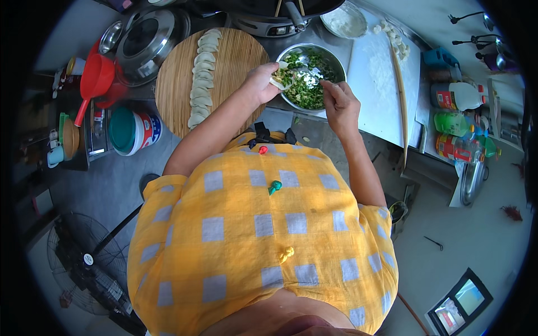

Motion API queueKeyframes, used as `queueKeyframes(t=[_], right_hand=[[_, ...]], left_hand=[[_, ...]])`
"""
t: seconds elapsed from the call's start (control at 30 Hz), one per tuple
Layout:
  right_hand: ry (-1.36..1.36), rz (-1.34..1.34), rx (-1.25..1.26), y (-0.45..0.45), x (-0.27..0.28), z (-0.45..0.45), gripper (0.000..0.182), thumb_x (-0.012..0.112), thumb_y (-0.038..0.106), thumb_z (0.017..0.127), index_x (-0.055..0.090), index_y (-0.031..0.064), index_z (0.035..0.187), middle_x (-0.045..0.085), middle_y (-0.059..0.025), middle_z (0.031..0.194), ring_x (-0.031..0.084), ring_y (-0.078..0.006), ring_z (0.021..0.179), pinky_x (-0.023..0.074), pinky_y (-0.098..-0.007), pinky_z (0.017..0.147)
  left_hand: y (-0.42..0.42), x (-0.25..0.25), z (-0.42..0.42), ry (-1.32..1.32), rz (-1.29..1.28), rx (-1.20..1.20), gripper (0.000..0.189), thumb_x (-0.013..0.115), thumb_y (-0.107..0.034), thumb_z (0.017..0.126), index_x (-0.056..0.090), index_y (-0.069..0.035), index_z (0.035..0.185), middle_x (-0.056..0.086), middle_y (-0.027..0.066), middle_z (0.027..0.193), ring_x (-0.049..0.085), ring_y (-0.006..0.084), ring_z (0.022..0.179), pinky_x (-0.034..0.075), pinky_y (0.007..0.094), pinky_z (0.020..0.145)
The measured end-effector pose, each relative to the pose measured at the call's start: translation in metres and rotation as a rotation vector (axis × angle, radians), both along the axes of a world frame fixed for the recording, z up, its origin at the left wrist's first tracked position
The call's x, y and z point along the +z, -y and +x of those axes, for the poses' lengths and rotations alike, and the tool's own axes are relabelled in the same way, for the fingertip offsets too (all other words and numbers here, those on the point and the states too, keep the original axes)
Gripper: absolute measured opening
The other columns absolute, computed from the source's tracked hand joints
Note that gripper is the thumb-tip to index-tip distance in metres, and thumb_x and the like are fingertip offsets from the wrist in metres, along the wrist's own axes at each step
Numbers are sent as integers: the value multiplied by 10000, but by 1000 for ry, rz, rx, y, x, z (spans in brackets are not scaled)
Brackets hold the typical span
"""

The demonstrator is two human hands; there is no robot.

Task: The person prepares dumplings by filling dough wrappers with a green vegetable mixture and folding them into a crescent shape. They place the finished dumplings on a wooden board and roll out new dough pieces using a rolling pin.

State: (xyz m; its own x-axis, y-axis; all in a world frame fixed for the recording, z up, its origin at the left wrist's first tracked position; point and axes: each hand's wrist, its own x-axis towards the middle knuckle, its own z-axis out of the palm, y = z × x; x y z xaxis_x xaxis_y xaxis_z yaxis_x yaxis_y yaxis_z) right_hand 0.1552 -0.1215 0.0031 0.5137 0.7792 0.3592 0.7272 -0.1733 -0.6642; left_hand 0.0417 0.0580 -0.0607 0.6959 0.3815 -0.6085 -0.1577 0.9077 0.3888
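Note:
In my left hand [261,83] lies a dumpling wrapper [282,79] with chopped green filling on it, at the left rim of a steel bowl [342,69]. My right hand [342,105] grips the handle of a metal spoon [310,74], whose front end is over the bowl near the wrapper. Chopped green filling [303,94] covers the inside of the bowl, with some bare shiny metal showing in the middle. To the left, a row of folded dumplings [201,84] rests on a round wooden board [241,54].
On the right, a floured white board [370,84] bears a long wooden rolling pin [399,92] and small dough pieces [395,38]. A bowl of flour [344,21] stands behind. A wok [252,7] sits at the back. Left are a steel lid [157,54] and a red ladle [96,75].

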Motion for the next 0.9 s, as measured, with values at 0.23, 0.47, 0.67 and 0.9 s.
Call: queueKeyframes(t=[0.23, 0.47, 0.67, 0.9], right_hand=[[435, -21, 121, 2, 5, 11, 270, 668, -5, 690, 691, 137, 918, 572, -36, 759, 574, -223, 667, 459, -349, 579], [433, -184, -64, 9, -12, 27, 206, 636, 38, 717, 660, 122, 903, 573, -56, 741, 598, -260, 643, 462, -384, 583], [462, -451, -161, 13, -29, 47, 78, 559, 88, 780, 618, 93, 831, 613, -100, 710, 631, -301, 615, 488, -424, 538], [463, -681, -117, -1, -39, 50, 107, 511, 97, 793, 617, 87, 803, 651, -126, 727, 658, -310, 662, 506, -427, 564]], left_hand=[[7, 3, 3, 9, -14, -5, 274, 385, -172, 977, 469, 12, 1161, 564, 187, 1139, 561, 307, 1064, 428, 487, 975], [-2, -6, -1, 72, -50, 32, 299, 398, -148, 971, 444, 60, 1181, 527, 229, 1201, 568, 338, 1062, 445, 470, 984], [-2, 0, -6, 61, 1, 12, 336, 404, -107, 971, 411, 90, 1242, 514, 254, 1209, 551, 353, 1100, 474, 444, 969], [0, -3, -7, 47, -9, -26, 283, 390, -112, 973, 448, 58, 1191, 556, 238, 1134, 587, 349, 1014, 494, 493, 914]])
